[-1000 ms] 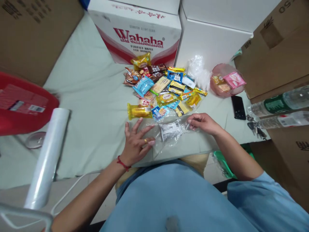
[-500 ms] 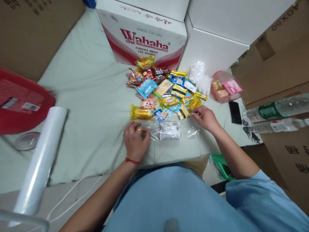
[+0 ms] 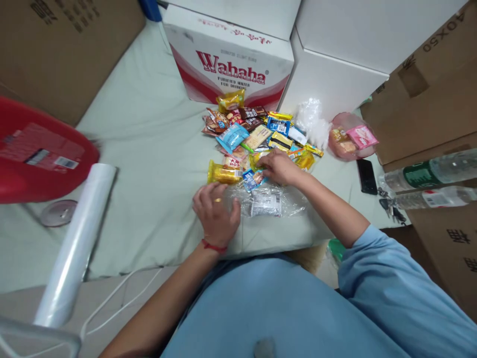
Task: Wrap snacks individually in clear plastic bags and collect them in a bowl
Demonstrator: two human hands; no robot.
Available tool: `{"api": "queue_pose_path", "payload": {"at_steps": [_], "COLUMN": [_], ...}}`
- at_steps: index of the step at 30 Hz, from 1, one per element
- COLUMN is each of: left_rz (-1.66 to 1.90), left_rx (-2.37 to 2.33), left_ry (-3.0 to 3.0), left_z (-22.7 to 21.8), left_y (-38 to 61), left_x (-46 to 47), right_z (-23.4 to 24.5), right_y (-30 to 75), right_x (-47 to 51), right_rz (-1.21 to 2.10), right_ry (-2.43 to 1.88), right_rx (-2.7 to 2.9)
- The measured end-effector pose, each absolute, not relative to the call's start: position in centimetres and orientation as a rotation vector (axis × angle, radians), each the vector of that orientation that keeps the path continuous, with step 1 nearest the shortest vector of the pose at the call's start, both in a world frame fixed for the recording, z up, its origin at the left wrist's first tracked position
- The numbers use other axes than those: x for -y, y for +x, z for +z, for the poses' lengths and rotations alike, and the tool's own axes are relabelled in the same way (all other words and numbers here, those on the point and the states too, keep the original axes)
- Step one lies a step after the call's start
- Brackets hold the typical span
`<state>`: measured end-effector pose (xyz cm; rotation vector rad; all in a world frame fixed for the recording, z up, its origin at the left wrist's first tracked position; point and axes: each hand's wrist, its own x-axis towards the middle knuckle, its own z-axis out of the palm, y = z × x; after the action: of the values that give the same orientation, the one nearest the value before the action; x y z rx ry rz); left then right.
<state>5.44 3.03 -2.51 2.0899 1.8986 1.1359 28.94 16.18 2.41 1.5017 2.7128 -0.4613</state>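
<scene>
A heap of small wrapped snacks lies on the pale green sheet. My right hand reaches over its front part, fingers bent and apart at a yellow-wrapped snack and a blue packet. No snack is visibly lifted. A clear plastic bag lies flat in front of the heap, with a white printed packet at its middle. At the bag's left end rests my left hand, its thumb apart from its fingers. Just beyond it lies a yellow wrapped roll.
Behind the heap stands a Wahaha water carton. Crumpled clear plastic, a pink bowl of snacks, a phone, keys and bottles are on the right. A film roll and red container occupy the left.
My right hand has left the bag's right end and moved left onto the snack heap. My left thumb has spread away from its fingers. The view has shifted slightly.
</scene>
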Motion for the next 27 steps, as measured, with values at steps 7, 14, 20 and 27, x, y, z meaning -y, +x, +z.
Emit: {"api": "queue_pose_path", "payload": {"at_steps": [7, 14, 20, 27], "left_rz": [0.88, 0.964, 1.12, 1.102], "left_rx": [-1.469, -1.857, -1.82, -1.464], "left_ry": [2.397, 2.062, 1.982, 1.882], "left_z": [-1.2, -3.1, -4.4, -4.4], "left_y": [7.2, 9.2, 8.6, 3.2], "left_x": [-3.0, -5.7, -6.7, -6.5], "right_z": [3.1, 4.9, 4.7, 2.4], "right_y": [29.0, 29.1, 28.4, 28.6], "right_x": [-15.9, -13.8, -7.3, -2.8], "right_rz": [-0.587, -0.54, -0.5, -0.562], "right_ry": [1.424, 1.563, 1.43, 1.352], "right_rx": [-2.826, -2.741, -2.781, -2.742]}}
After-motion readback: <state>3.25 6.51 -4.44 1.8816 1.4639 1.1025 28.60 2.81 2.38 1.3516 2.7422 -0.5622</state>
